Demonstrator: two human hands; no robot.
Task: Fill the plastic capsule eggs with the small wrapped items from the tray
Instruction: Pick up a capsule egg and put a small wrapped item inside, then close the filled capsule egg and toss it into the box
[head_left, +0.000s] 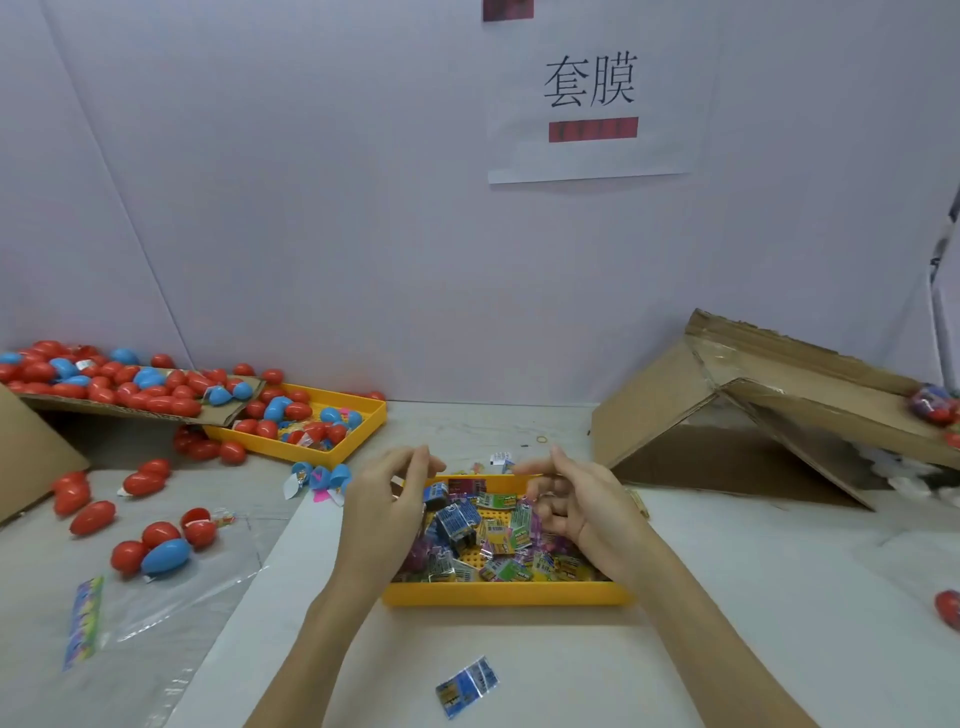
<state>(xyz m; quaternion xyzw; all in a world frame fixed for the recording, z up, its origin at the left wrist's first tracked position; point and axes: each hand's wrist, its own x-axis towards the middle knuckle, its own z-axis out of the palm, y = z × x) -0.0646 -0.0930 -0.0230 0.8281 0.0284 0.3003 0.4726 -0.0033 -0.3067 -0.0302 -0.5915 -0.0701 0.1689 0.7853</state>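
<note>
Head view of a packing bench, with places given relative to the near yellow tray (506, 593) at centre. The tray holds a loose heap of small wrapped items (470, 525) in blue, green and purple film. The left hand (387, 501) hovers over the tray's left edge, fingers loosely curled, thumb and forefinger close together; whether they pinch anything cannot be told. The right hand (576, 501) hovers over the tray's right half, forefinger stretched toward the left hand and the other fingers curled inward; whether it holds an item cannot be told. One stray wrapped packet (466, 686) lies on the white tabletop (727, 649) nearer the viewer than the tray. Beyond the tray to the left stands a second yellow tray (363, 415) with red and blue capsule eggs (283, 410) in it. A cardboard flap (218, 413) further left bears a larger pile of eggs (104, 382), mostly red. More loose eggs (156, 551) lie on the table to the left of the near tray, near a clear plastic bag (171, 613). Open blue egg halves (322, 475) rest just beyond the tray's left corner. To the right of the tray stands a tilted cardboard box (727, 415). On the wall behind hangs a paper sign (589, 88).
</note>
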